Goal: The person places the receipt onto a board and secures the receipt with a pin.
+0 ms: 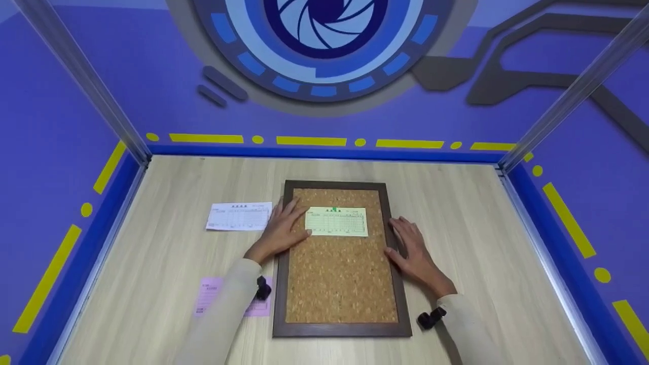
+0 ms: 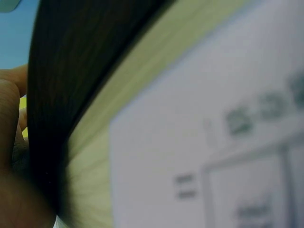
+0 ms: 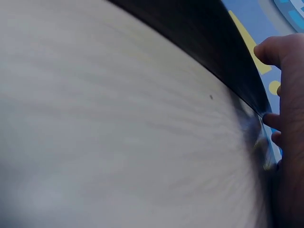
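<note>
A cork board (image 1: 340, 279) in a dark brown wooden frame (image 1: 280, 299) lies upright in front of me. Near its top, a pale green printed slip (image 1: 335, 225) hangs from a green pin (image 1: 334, 209). My left hand (image 1: 279, 228) rests over the frame's left side, its thumb tip at the slip's lower left corner. Along the right side, my right hand (image 1: 413, 253) touches the frame with thumb and fingertips, fingers loosely bent. In the right wrist view, the dark frame edge (image 3: 209, 42) runs up to that hand's fingers (image 3: 268, 52).
Left of the board a white printed slip (image 1: 238, 217) lies on the wooden table (image 1: 167, 243), partly behind the left hand. Closer to me is a pink slip (image 1: 209, 294), half covered by the left sleeve (image 1: 223, 309). Blue-purple panels (image 1: 152, 91) wall the table in.
</note>
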`<state>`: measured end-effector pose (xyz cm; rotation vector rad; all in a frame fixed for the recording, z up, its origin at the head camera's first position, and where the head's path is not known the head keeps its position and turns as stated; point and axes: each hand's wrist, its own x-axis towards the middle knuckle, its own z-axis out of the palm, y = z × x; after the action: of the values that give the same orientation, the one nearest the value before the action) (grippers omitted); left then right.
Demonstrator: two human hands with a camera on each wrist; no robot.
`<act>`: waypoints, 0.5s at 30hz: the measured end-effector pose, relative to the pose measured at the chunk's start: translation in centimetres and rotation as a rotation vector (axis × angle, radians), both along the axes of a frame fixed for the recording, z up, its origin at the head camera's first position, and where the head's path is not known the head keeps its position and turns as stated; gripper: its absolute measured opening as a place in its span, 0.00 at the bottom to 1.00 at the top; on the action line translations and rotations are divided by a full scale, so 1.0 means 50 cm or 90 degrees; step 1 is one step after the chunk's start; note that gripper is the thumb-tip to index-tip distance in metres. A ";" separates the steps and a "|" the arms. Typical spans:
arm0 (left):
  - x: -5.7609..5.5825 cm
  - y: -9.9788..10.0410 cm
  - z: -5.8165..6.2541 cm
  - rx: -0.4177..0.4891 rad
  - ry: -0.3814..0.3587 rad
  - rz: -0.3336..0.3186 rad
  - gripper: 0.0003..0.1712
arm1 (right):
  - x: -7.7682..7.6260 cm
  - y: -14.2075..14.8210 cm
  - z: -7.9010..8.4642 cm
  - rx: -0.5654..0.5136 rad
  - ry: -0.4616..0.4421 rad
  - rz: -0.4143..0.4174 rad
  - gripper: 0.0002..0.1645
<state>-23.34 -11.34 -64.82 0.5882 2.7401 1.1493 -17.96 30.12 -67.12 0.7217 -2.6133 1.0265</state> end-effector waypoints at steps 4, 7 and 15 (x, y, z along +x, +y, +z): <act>0.000 0.000 0.007 -0.006 0.007 0.003 0.43 | -0.003 -0.001 0.000 0.007 0.016 0.013 0.43; 0.000 0.001 0.008 -0.015 0.001 0.007 0.43 | -0.003 -0.001 0.000 0.011 0.016 0.014 0.42; 0.002 0.004 0.003 -0.006 -0.003 0.008 0.43 | 0.002 0.000 0.003 0.026 -0.022 -0.003 0.40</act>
<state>-23.25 -11.13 -64.67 0.5678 2.7478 1.1387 -17.86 30.15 -66.96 0.7131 -2.6714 0.9965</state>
